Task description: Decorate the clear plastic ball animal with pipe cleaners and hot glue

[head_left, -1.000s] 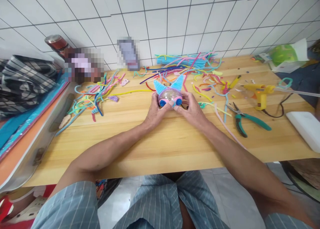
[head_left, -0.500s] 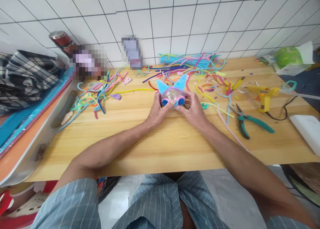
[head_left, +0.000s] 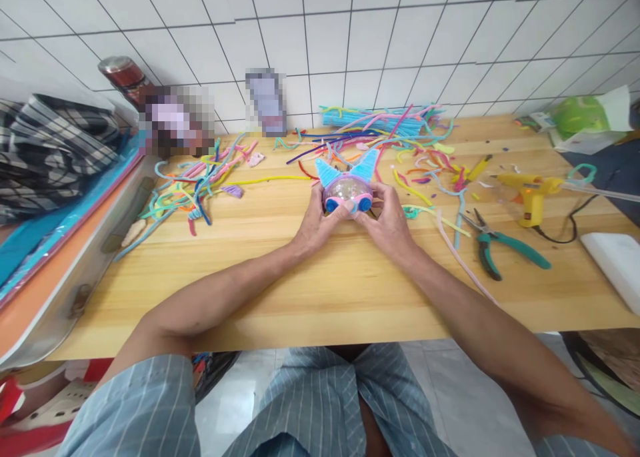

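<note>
A clear plastic ball figure (head_left: 347, 189) with two light-blue pipe-cleaner ears, a pink band and two blue round eyes sits on the wooden table (head_left: 280, 277). My left hand (head_left: 314, 224) cups its left side, fingers curled round it. My right hand (head_left: 387, 222) grips its right side, thumb pressed near the eyes. Both thumbs meet at the front of the figure.
Loose coloured pipe cleaners (head_left: 195, 184) lie at left and in a heap (head_left: 380, 127) behind the figure. Green-handled pliers (head_left: 500, 244), a yellow glue gun (head_left: 530, 190) and a white block (head_left: 613, 257) lie at right. A checked cloth (head_left: 55, 150) and a metal case (head_left: 60, 270) stand at left.
The view shifted slightly; my hands and the figure stay together, with the thumbs pressing a little nearer the eyes.
</note>
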A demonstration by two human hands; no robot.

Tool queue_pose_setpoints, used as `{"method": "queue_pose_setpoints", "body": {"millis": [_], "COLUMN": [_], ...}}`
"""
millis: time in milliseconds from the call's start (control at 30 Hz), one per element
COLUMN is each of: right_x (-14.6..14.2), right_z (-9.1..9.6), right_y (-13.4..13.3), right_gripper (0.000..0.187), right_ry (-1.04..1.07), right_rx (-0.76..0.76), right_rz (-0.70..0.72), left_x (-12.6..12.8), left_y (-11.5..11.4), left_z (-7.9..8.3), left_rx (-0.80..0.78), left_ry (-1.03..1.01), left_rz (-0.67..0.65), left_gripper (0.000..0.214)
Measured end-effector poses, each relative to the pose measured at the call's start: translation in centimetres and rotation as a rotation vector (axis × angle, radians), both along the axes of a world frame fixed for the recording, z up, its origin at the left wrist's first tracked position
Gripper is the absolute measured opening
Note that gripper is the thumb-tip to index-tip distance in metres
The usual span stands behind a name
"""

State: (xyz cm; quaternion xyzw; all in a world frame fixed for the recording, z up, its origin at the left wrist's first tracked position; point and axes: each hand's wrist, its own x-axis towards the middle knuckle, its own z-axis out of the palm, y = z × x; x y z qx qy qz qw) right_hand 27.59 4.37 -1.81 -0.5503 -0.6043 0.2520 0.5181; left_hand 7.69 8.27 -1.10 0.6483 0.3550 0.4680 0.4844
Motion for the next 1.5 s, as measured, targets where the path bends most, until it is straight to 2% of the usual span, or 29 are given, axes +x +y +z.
{"method": "queue_pose_setpoints", "body": {"millis": [233,700,1100,1500], "right_x": [-0.2,-0.4,0.2,0.2], "right_z": [0.3,0.7,0.4,-0.3], "right_y": [-0.1,-0.3,-0.3,0.0], "right_gripper": [0.078,0.085,0.083,0.077], "right_ry": [-0.042,-0.007,0.007,0.011], "right_rx": [0.023,-0.006,0.001,0.018], "right_rz": [-0.017,-0.038,0.029,0.001], "left_x": [-0.1,0.2,0.7,0.7], "left_y": [-0.1,-0.3,-0.1,-0.1], "left_z": [0.0,0.1,-0.2,-0.4], "left_rx": [0.012,-0.007,-0.005,-0.009], "left_ry": [-0.009,0.009,-0.026,-0.079], "left_rz": [0.000,0.033,0.057,0.048], "left_gripper": [0.076,0.071,0.067,0.068]}}
